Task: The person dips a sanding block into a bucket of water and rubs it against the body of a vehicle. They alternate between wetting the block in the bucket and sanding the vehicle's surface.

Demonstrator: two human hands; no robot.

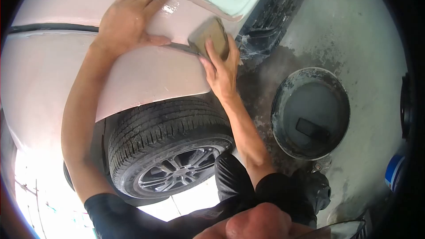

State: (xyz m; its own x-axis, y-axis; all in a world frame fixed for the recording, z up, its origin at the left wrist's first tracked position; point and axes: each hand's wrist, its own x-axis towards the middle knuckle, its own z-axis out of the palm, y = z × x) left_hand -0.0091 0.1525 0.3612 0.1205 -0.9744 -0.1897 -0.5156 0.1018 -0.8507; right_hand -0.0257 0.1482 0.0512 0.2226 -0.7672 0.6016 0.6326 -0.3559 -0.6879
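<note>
My left hand (124, 22) lies flat with fingers spread on the pinkish, wet-looking body panel (150, 71) of a car, above the dark gap between two panels. My right hand (223, 73) grips a tan sanding block (212, 32), thumb and fingers along its sides. The block touches the panel near its right end, close to the pale green door-frame edge (230, 6). Its underside is hidden. Below the panel edge stands a car tyre (168, 121) with a multi-spoke wheel (177, 172).
On the floor to the right is a round dark basin (283, 90) of grey water, with a dark rectangular block (312, 128) in it. A scuffed black sill trim (265, 22) runs along the car. A blue-and-white container (393, 172) stands at the far right.
</note>
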